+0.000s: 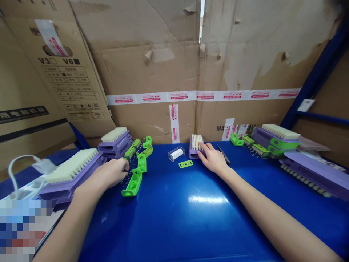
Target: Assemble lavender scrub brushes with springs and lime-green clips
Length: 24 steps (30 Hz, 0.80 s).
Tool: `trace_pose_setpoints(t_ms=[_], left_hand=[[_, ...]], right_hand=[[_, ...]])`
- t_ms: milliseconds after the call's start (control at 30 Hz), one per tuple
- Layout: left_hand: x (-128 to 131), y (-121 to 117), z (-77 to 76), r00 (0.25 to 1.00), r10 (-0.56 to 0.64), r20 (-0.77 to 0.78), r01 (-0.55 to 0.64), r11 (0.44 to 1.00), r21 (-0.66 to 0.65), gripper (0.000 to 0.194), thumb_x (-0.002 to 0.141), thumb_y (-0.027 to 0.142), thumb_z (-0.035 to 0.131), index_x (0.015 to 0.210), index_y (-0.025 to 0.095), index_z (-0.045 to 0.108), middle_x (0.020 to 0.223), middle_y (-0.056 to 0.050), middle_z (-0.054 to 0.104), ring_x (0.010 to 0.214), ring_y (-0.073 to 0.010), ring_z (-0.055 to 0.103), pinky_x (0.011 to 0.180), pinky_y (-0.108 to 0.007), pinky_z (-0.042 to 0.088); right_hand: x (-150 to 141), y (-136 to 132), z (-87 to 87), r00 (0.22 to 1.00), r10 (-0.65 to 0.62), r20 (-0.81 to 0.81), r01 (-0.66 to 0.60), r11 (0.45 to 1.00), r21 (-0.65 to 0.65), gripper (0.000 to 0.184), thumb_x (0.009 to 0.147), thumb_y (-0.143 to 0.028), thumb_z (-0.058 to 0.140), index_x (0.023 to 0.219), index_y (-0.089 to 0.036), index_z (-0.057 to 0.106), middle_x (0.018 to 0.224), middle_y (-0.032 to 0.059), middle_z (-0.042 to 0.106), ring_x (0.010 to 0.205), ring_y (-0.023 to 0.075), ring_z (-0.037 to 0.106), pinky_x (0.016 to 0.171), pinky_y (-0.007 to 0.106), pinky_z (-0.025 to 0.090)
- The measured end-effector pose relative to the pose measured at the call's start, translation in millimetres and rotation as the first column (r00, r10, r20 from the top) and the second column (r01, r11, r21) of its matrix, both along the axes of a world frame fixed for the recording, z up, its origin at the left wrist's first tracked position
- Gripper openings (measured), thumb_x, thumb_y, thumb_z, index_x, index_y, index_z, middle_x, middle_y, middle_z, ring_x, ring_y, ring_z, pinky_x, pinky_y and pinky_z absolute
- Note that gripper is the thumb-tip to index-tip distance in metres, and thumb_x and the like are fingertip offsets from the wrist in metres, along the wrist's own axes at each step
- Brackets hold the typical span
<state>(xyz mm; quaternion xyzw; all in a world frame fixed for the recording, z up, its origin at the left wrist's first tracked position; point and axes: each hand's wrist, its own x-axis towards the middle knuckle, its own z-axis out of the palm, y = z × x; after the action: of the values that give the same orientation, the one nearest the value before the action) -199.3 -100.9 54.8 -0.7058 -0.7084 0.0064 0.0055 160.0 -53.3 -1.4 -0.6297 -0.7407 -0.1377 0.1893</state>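
My left hand (116, 171) is closed, with its fingers curled down at the near end of a row of green-topped pieces with wire pins (132, 149). Whatever lies between those fingertips is hidden. Beside it on the right stand several bright green plastic brackets (133, 182). Near the back wall, my right hand (214, 157) grips the right side of a small purple brush head (196, 142) with cream bristles facing up. In front of that brush head lies a flat green slotted plate (185, 164). A dark screwdriver-like tool (225, 155) lies just behind the right hand.
A small clear box with something white inside (176, 153) stands mid-table. Purple brush parts are stacked at left (73, 169) and right (280, 136), with another purple piece (313, 174) bristles down. Cardboard (152, 72) walls the back; a white cable (13, 167) loops at left.
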Motion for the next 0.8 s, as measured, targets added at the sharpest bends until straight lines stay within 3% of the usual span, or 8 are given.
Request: trace_pose_setpoints(t_ms=[433, 567, 700, 800], left_hand=[[-0.5, -1.1, -4.0, 0.996, 0.019, -0.084, -0.025, 0.998, -0.059, 0.02, 0.07, 0.027, 0.048, 0.084, 0.023, 0.061, 0.088, -0.006, 0.067, 0.082, -0.0231, 0.063, 0.064, -0.029, 0.043], [3.2, -3.9, 3.0, 0.995, 0.023, -0.1, -0.028, 0.998, -0.052, 0.021, 0.072, 0.028, 0.048, 0.086, 0.023, 0.061, 0.089, -0.006, 0.067, 0.082, -0.0232, 0.064, 0.063, -0.029, 0.043], [28.5, -10.5, 19.5, 0.995, 0.014, -0.1, -0.008, 0.998, 0.058, 0.025, 0.08, 0.034, 0.043, 0.093, 0.023, 0.062, 0.092, -0.007, 0.068, 0.085, -0.0248, 0.064, 0.064, -0.03, 0.043], [64.6, -14.9, 26.3, 0.984, -0.129, -0.12, 0.14, 0.985, 0.097, 0.026, 0.084, 0.035, 0.043, 0.095, 0.022, 0.062, 0.092, -0.007, 0.067, 0.085, -0.0233, 0.063, 0.069, -0.031, 0.045]], right_hand=[[0.3, -0.8, 0.6, 1.0, 0.015, -0.025, -0.014, 1.0, 0.005, 0.045, 0.093, -0.043, 0.032, 0.132, -0.024, 0.043, 0.115, 0.0091, 0.055, 0.078, 0.0213, 0.064, 0.064, 0.031, 0.045], [-0.1, -1.2, 1.4, 1.0, 0.009, -0.014, -0.009, 1.0, 0.0, 0.045, 0.094, -0.043, 0.031, 0.133, -0.024, 0.042, 0.116, 0.0096, 0.054, 0.078, 0.0205, 0.064, 0.064, 0.03, 0.044], [0.0, -0.4, 0.8, 1.0, 0.006, -0.009, -0.006, 1.0, -0.003, 0.045, 0.094, -0.044, 0.031, 0.133, -0.024, 0.042, 0.116, 0.0097, 0.055, 0.079, 0.0206, 0.064, 0.065, 0.03, 0.044], [0.2, 0.2, -0.1, 1.0, 0.01, -0.017, -0.01, 1.0, -0.001, 0.045, 0.094, -0.044, 0.032, 0.132, -0.023, 0.043, 0.116, 0.009, 0.055, 0.079, 0.0211, 0.064, 0.064, 0.03, 0.044]])
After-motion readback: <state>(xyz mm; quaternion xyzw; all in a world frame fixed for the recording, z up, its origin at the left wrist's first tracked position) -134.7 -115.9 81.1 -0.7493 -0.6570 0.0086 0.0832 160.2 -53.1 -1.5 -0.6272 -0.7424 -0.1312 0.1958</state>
